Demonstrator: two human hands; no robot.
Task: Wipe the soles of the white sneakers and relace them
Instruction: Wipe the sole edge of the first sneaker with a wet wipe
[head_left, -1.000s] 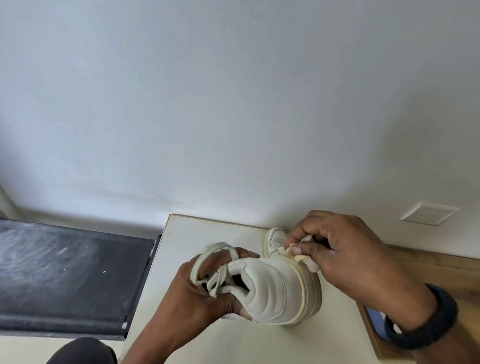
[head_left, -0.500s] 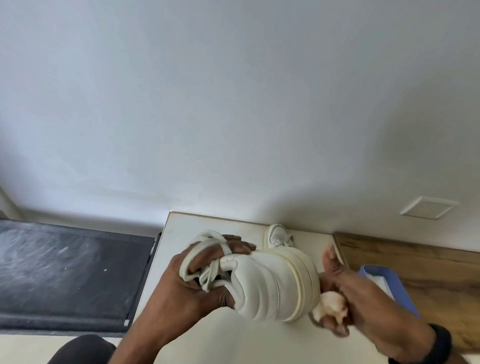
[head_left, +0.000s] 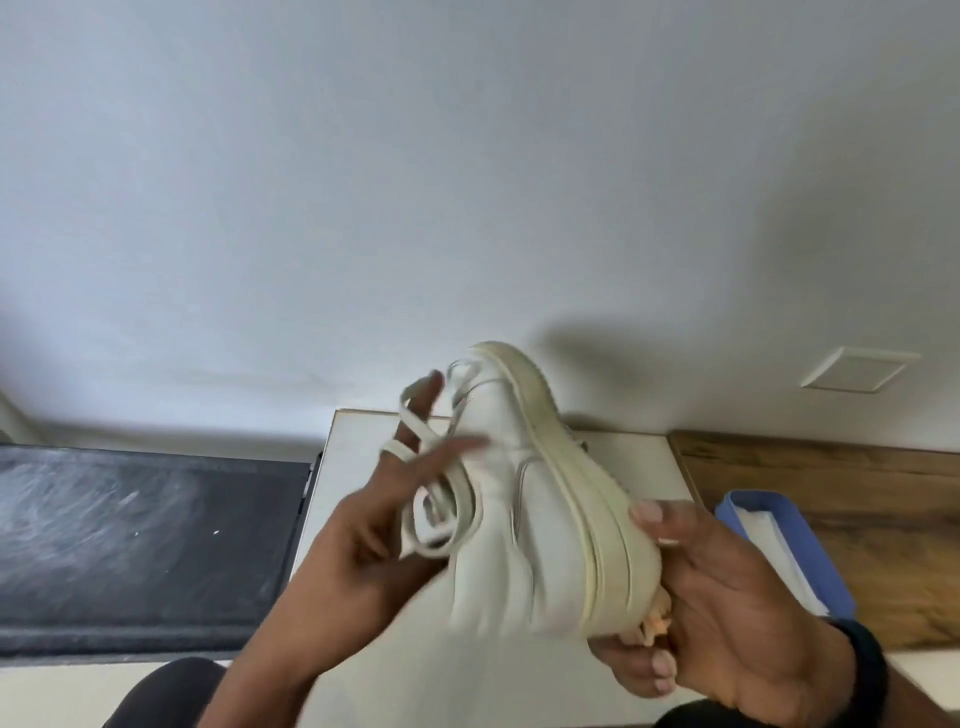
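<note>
A white sneaker is held up over the white table, toe tilted up toward the wall and its yellowed sole edge turned right. My left hand is at the shoe's opening with fingers stretched out, and the loose white laces loop over them. My right hand grips the heel, thumb on the sole. A crumpled pale wipe is pinned between its fingers and the heel. The second sneaker is hidden behind this one.
A blue box lined with white paper sits on a wooden surface to the right. A dark scuffed mat lies left of the table. A white wall with a small plate rises behind. My right wrist wears a black band.
The sneaker has been lifted and tipped toe-up. My left hand's fingers went from gripping the collar to stretched out. My right hand moved with the wipe from beside the sole to gripping the heel.
</note>
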